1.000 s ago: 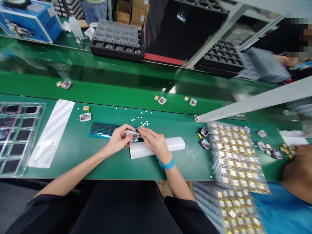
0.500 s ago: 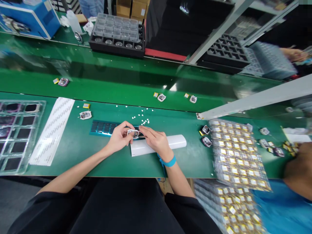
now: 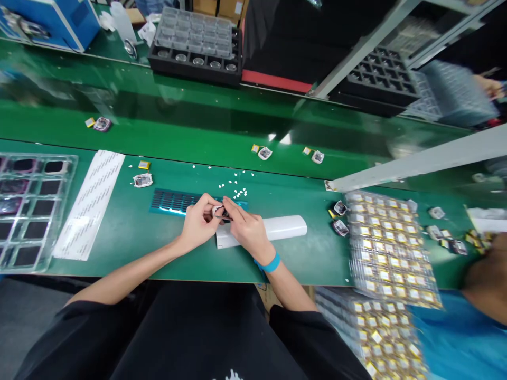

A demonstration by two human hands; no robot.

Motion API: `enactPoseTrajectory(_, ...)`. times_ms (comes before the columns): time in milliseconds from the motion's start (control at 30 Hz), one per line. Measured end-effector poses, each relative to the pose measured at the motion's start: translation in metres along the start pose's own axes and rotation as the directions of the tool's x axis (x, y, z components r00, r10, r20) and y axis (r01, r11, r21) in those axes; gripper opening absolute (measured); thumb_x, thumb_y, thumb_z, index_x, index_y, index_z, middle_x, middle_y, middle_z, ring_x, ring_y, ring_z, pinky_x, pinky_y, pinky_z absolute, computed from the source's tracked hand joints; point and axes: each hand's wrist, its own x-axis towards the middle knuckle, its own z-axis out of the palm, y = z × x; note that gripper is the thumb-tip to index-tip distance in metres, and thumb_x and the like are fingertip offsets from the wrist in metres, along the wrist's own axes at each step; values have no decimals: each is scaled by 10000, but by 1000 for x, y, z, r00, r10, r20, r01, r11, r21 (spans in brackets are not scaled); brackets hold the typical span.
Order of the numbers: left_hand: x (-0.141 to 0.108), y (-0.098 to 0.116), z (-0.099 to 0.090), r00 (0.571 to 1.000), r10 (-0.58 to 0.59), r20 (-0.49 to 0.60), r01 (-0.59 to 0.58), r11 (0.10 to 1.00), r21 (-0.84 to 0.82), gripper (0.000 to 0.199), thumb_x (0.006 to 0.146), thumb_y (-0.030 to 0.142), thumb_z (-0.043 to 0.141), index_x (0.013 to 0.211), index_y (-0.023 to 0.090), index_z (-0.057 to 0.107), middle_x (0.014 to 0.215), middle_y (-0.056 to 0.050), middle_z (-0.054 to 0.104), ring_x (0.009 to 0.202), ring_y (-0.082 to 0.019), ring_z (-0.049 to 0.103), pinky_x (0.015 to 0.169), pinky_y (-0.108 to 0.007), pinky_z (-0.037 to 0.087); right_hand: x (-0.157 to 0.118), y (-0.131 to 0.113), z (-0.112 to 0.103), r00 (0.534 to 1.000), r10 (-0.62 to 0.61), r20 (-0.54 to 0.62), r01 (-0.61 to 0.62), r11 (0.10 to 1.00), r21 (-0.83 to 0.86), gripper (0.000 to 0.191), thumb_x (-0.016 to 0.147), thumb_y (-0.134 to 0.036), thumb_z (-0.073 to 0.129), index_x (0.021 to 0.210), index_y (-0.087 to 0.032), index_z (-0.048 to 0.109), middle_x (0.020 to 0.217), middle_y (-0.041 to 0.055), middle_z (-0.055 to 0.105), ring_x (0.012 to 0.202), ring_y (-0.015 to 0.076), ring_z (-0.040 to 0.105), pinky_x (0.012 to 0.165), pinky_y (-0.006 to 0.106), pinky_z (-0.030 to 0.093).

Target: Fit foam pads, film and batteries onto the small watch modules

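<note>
Since the earlier frame, the right hand (image 3: 250, 231) has drawn in against the left hand (image 3: 200, 221), and the watch housing (image 3: 216, 211) has turned, its open face now mostly hidden. The left fingers pinch the housing, which sits at their 2 o'clock; its long axis cannot be told. The right fingers grip a thin metal tool (image 3: 225, 218), lying roughly 9 to 3 o'clock and crossing just below the housing. Beyond, at 1 o'clock, white scraps (image 3: 240, 193) dot the desk (image 3: 130, 237); a glossy white sheet (image 3: 281, 227) extends toward 3. The printed strip (image 3: 89, 206), pointing 1 to 7 o'clock, bears unreadable rows.
</note>
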Motion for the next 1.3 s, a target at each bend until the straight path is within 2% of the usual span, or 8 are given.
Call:
enactPoseTrajectory(133,1,0,-1,1000,-16,6,16,999,-35,282,881,408,760,855,218,553,567,35,697,447,-121,643,483,-201,484,9,-8,-11,983,176,-61,-148,937,318,331,1083,-249,492,1225,-219,790,1064,58,856,827,180,805,760,279,660)
enactPoseTrajectory(233,1,2,-1,999,-18,35,20,999,-36,274,878,396,750,842,222,541,551,32,689,424,-117,616,471,-198,464,16,-11,-18,953,302,-8,-260,834,488,342,1081,-401,551,969,-192,798,736,6,766,598,131,677,602,244,561)
enactPoseTrajectory(500,4,7,-10,987,55,153,-66,996,67,226,865,346,744,912,208,572,601,34,703,452,-104,610,472,-181,430,25,-10,-7,928,350,128,-307,522,796,425,931,-647,717,889,-236,616,864,11,758,830,159,744,778,289,613)
enactPoseTrajectory(667,8,21,-20,963,139,231,-175,974,143,233,934,353,697,1075,171,660,758,-13,786,567,-135,708,528,-199,479,27,-12,-17,929,358,95,-285,525,802,469,908,-692,724,914,-228,657,909,29,769,757,137,687,664,266,571)
enactPoseTrajectory(833,8,23,-56,925,295,239,-376,806,457,164,1010,333,646,997,190,724,1022,-68,853,925,-211,812,907,-322,576,7,-12,-48,898,439,-23,-193,441,877,575,1045,-692,466,697,-248,576,859,51,750,503,104,430,463,288,414)
enactPoseTrajectory(967,3,1,-78,917,282,281,-397,701,592,132,1036,303,579,992,214,665,1102,-79,853,1153,-258,793,1045,-418,555,-24,-13,-60,822,517,-238,-125,573,810,602,1034,-665,532,612,-246,625,610,9,565,607,156,522,565,315,430)
enactPoseTrajectory(1167,-1,-24,-58,948,267,173,-318,747,584,68,1042,288,577,1050,221,565,1168,-131,833,1292,-281,739,1055,-455,589,-54,-17,-45,768,638,47,-431,462,775,672,1022,-750,496,668,-232,739,604,18,688,557,156,657,589,304,547)
enactPoseTrajectory(1300,-12,-16,-49,881,411,232,-466,676,571,57,1048,177,586,1093,208,572,1173,-118,832,1309,-282,729,1041,-456,589,-55,-17,-22,770,626,124,-471,427,772,610,977,-736,601,692,-223,766,922,83,845,801,211,803,762,327,657)
